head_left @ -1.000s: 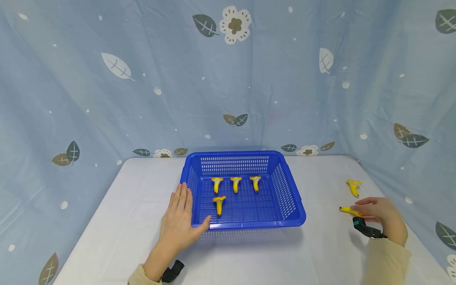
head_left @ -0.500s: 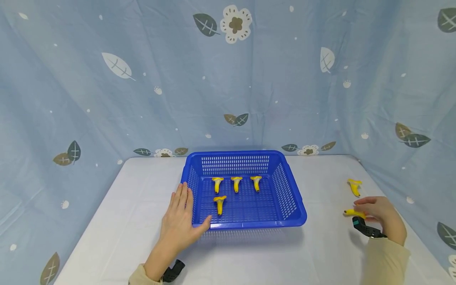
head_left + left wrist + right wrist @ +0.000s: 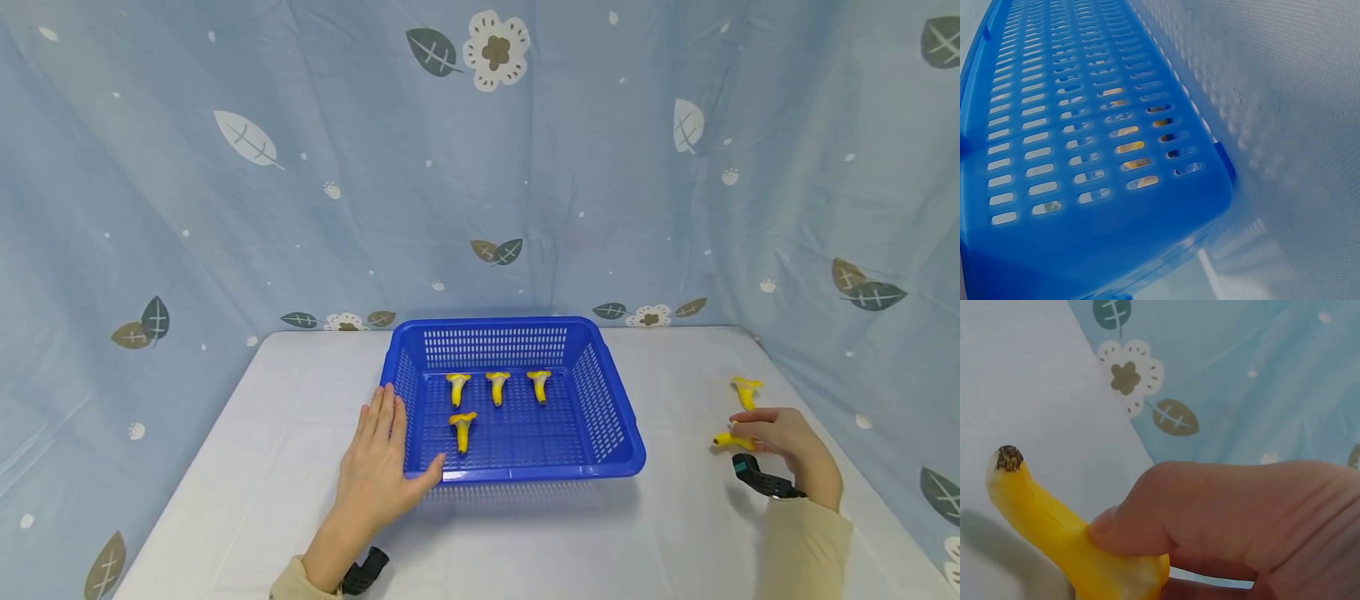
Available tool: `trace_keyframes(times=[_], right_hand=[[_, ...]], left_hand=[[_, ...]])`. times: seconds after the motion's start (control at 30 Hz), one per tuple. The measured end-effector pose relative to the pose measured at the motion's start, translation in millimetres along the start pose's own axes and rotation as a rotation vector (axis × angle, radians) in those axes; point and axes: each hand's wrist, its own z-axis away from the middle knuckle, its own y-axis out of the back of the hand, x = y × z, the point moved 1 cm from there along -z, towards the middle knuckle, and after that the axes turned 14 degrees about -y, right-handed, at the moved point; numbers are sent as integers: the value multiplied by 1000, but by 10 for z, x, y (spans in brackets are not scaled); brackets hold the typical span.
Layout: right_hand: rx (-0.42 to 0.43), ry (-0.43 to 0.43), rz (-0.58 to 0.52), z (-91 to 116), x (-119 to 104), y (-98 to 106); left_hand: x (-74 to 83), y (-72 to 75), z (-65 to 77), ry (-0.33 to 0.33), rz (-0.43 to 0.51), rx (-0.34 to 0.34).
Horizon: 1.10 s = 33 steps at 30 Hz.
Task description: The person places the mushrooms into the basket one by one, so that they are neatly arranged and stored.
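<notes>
My right hand (image 3: 787,446) pinches a yellow chanterelle-like mushroom (image 3: 724,439) at the right side of the table. In the right wrist view the thumb presses on the mushroom (image 3: 1047,525) near its wide end, and its dark-tipped stem points up and left. With straight fingers and the thumb spread, my left hand (image 3: 375,471) rests at the near left corner of the blue plastic basket (image 3: 525,475). Inside that basket lie several like mushrooms, three in a back row and one mushroom (image 3: 462,433) in front at the left.
Another yellow mushroom (image 3: 747,392) lies on the white tabletop (image 3: 675,533) just beyond my right hand, partly hidden by it. A blue patterned curtain (image 3: 480,167) hangs behind and beside the table. The left wrist view shows the basket's slotted wall (image 3: 1104,231) up close.
My right hand has moved a little to the left and away from me, carrying the mushroom. The left hand and the basket stay in place.
</notes>
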Motion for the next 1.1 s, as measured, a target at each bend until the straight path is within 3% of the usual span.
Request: trace_keyframes(times=[0.37, 0.67, 1.1], right_hand=[[21, 73, -33, 2, -59, -107], [89, 197, -25, 3, -176, -185], [165, 340, 8, 211, -485, -252]], left_hand=[[-4, -4, 5, 0, 1, 5], [-3, -2, 3, 2, 4, 4], [2, 4, 1, 1, 6, 4]])
